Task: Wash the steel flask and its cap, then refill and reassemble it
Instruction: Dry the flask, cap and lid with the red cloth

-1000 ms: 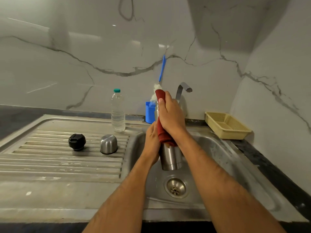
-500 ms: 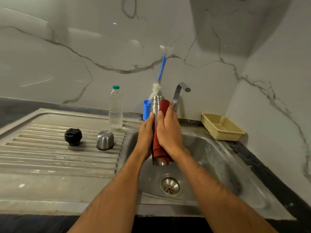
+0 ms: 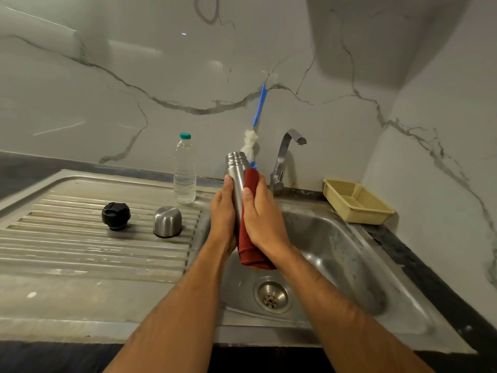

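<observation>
The steel flask [image 3: 236, 170] stands upright and uncapped above the sink basin [image 3: 336, 254]. My left hand [image 3: 223, 214] grips its left side. My right hand [image 3: 262, 219] presses a red cloth [image 3: 248, 238] around the flask's right side and lower body, hiding the base. On the ribbed drainboard [image 3: 80, 238] to the left sit the black stopper [image 3: 116, 215] and the steel cup cap [image 3: 167, 221], mouth down, both apart from my hands.
A clear plastic water bottle [image 3: 185, 169] with a green cap stands at the drainboard's back. A blue-handled bottle brush [image 3: 256, 122] leans on the wall behind the flask. The tap [image 3: 285, 154] is right of it; a yellow basket [image 3: 356, 201] sits far right. Drain [image 3: 272, 294] below.
The red cloth in my right hand has slid down from the flask's neck to its lower body, baring the threaded mouth. My left hand has shifted higher on the flask.
</observation>
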